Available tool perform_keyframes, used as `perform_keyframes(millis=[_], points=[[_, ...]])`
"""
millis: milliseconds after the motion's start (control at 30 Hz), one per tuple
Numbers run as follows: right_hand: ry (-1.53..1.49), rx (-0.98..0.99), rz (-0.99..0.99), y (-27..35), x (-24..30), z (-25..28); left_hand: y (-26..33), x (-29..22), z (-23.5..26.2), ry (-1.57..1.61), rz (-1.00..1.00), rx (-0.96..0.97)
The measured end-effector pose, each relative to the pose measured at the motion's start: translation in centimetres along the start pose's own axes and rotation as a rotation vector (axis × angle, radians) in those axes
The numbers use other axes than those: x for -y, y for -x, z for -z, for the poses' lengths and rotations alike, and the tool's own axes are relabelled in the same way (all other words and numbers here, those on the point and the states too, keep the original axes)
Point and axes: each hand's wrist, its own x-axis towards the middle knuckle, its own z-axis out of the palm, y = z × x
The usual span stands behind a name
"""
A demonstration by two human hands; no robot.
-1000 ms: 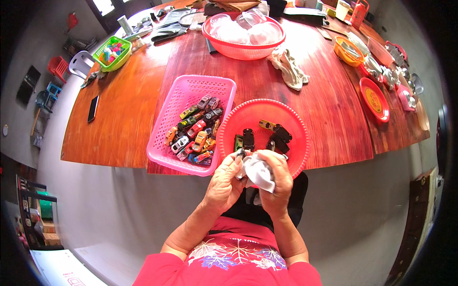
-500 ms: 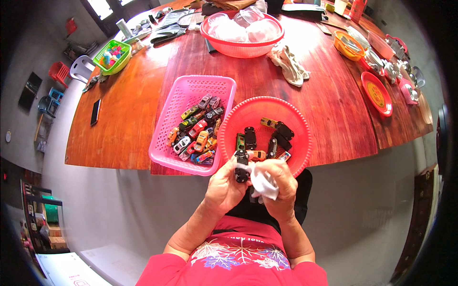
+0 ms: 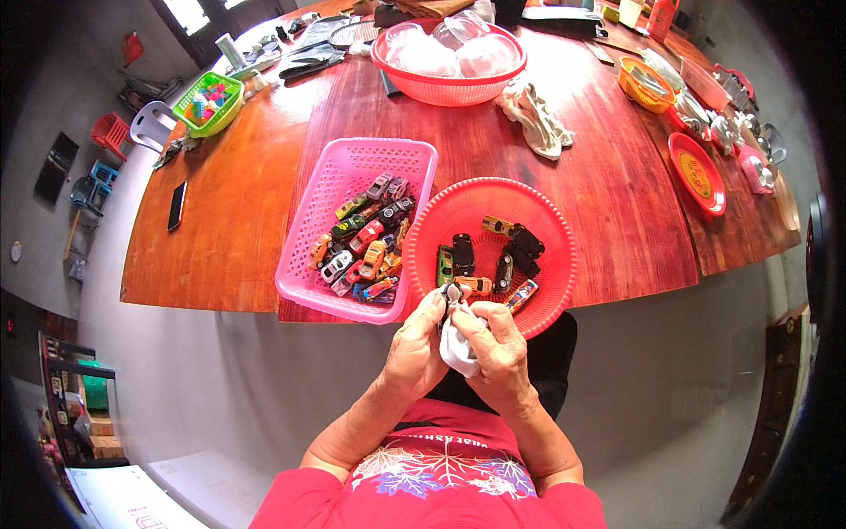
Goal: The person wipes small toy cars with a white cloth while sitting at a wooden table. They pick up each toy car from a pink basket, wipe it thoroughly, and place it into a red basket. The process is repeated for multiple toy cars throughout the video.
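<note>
My left hand [image 3: 416, 349] grips a small toy car [image 3: 453, 294] just over the near edge of the red round basket [image 3: 557, 231]. A white cloth [image 3: 456, 351] is pinched in my right hand [image 3: 499, 351] and pressed against the car, covering most of it. Inside the round basket lie several toy cars, some with black undersides up, among them a yellow car [image 3: 498, 225] and a green car [image 3: 444, 261]. To its left, a pink rectangular basket [image 3: 306, 198] holds a pile of colourful toy cars, including an orange one [image 3: 372, 259].
Farther back on the wooden table [image 3: 220, 229] stands a large red basket [image 3: 449, 91] of clear plastic items, beside a crumpled cloth [image 3: 539, 123]. A phone [image 3: 177, 206] and a green basket [image 3: 227, 113] are at left. At right are a red plate [image 3: 716, 194] and an orange basket [image 3: 636, 97].
The car's black underside faced up before; now the car is turned and mostly wrapped by the cloth. My right hand has moved left and down, closer to my left hand.
</note>
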Motion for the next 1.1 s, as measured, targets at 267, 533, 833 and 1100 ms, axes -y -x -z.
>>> perform_keyframes(millis=[267, 533, 833, 1100], points=[[-0.094, -0.086, -0.074, -1.4, 0.1, 0.7, 0.0, -0.2, -1.9, -0.032, 0.013, -0.018], [-0.106, -0.079, -0.011, 0.1, 0.1, -0.9, 0.1, -0.8, -1.3, 0.028, -0.001, 0.015], [-0.150, -0.080, -0.064, -0.3, -0.5, 0.4, -0.1, -0.6, -0.5, 0.046, 0.044, -0.019], [-0.017, -0.105, -0.052, -0.4, -0.4, -1.2, 0.1, -0.5, -1.8, -0.062, 0.032, -0.060]])
